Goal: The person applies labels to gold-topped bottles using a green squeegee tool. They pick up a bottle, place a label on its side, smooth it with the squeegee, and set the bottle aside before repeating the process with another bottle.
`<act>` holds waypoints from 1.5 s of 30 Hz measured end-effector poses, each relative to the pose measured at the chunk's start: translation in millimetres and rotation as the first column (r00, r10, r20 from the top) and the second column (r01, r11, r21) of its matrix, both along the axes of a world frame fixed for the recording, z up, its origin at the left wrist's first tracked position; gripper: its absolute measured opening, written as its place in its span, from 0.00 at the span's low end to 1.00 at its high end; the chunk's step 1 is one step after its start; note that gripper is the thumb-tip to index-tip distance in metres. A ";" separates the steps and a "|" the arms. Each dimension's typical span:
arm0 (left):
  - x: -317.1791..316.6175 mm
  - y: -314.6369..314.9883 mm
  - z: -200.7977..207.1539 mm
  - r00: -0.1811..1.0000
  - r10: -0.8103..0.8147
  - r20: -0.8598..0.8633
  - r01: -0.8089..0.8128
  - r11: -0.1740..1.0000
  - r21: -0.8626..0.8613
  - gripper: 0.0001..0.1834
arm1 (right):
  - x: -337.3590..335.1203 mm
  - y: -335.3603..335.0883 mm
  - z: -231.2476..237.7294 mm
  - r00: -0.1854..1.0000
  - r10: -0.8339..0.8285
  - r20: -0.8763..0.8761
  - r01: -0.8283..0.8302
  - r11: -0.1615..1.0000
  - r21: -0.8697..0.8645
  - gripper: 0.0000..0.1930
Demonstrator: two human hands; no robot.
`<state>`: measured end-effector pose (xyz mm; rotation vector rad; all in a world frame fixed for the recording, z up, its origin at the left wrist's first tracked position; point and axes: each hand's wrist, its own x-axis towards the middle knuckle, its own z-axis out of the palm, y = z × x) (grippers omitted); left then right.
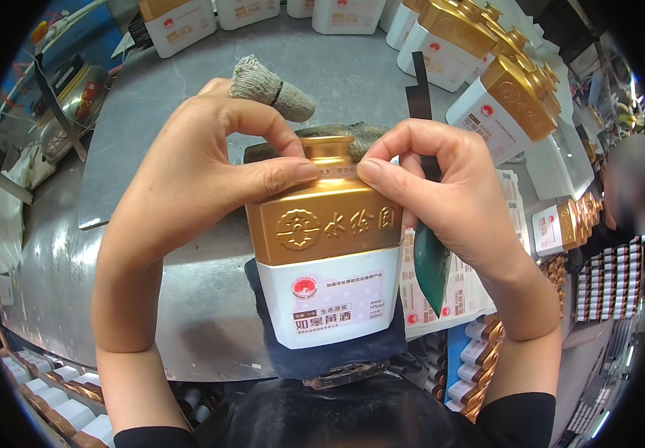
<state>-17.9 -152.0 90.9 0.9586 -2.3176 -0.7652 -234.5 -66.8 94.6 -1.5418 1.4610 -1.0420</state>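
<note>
A gold-and-white bottle (pixel 327 287) lies face-up on a dark cloth (pixel 322 362) at the near edge of a metal desk (pixel 188 306), as the left hand (pixel 207 142) and right hand (pixel 453 179), fingers pinched narrow, hold a label strip (pixel 339 171) against its neck.

Our worktable (pixel 195 280) has a grey metal top, scuffed and streaked with bright reflections. Along its far edge we see gold-shouldered white bottles (pixel 348 16) standing. At our near edge lies a dark blue cloth (pixel 292 364); printed label sheets (pixel 464 280) spread toward our right.
</note>
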 end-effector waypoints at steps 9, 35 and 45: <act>-3.5 -0.6 -1.6 1.000 -0.009 0.008 0.010 0.993 -0.119 0.15 | -2.2 -3.0 10.8 0.999 0.026 0.019 -0.028 0.995 0.098 0.10; -6.6 -17.0 -11.1 0.970 -0.182 -0.161 0.195 0.979 0.064 0.16 | -3.9 -12.5 18.4 0.994 0.110 -0.014 -0.106 0.979 0.175 0.11; -7.2 -21.6 -10.9 0.957 -0.217 -0.192 0.248 0.957 0.152 0.19 | -3.7 -13.6 13.2 0.995 0.094 -0.022 -0.089 0.982 0.169 0.10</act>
